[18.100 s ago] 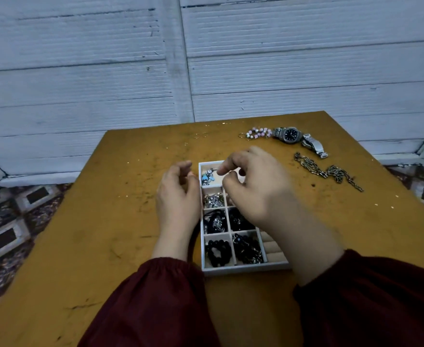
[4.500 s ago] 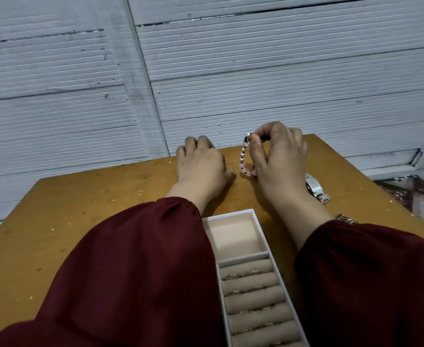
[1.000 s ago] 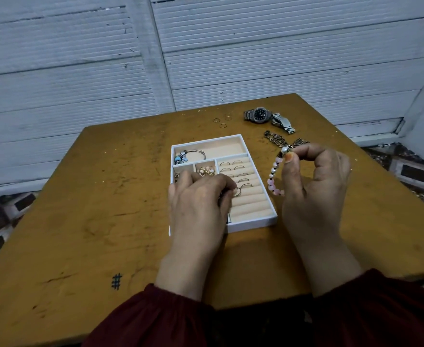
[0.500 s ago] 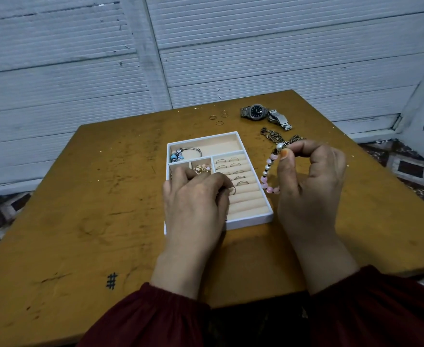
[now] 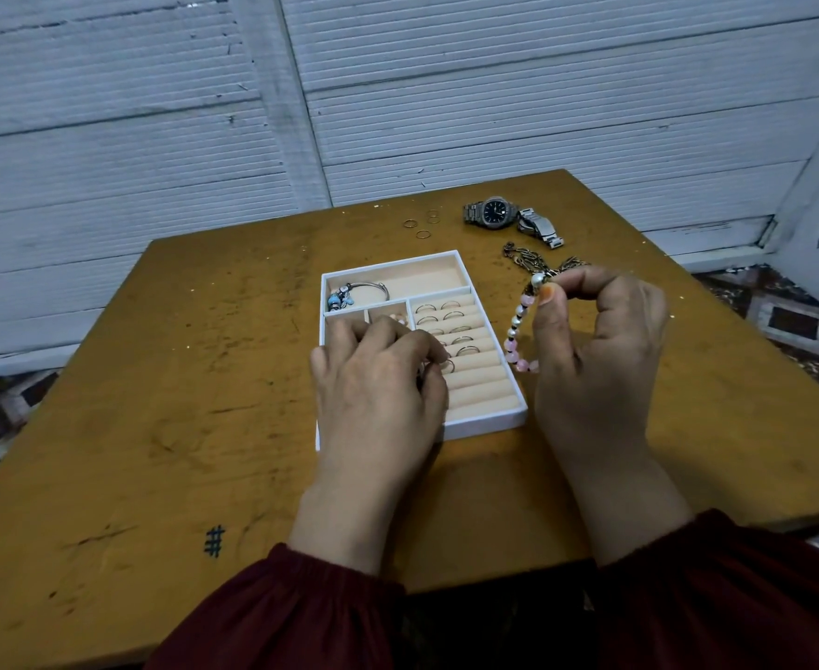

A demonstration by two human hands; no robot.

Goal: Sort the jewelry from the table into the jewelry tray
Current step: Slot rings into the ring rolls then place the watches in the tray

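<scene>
A white jewelry tray [image 5: 487, 424] with beige lining sits mid-table. My left hand [image 5: 378, 394] rests over its left compartments, fingertips pinching a thin ring [image 5: 447, 365] at the ring rolls, where several rings sit in the slots. My right hand [image 5: 596, 360] is just right of the tray, thumb and fingers pinching a pink and white bead bracelet [image 5: 518, 331] that hangs down beside the tray's right wall. A silver charm bracelet [image 5: 357, 293] lies in the tray's far compartment.
On the wooden table [image 5: 180, 403] behind the tray lie three thin rings [image 5: 421, 225], a steel watch [image 5: 497, 212] and a metal chain [image 5: 526, 258] partly hidden by my right hand. A white slatted wall stands behind. The table's right edge drops to a patterned floor.
Compared with 4.5 s ago, both hands came back from the table's far edge to the tray, carrying the bead bracelet and a ring. Over the last second they barely moved.
</scene>
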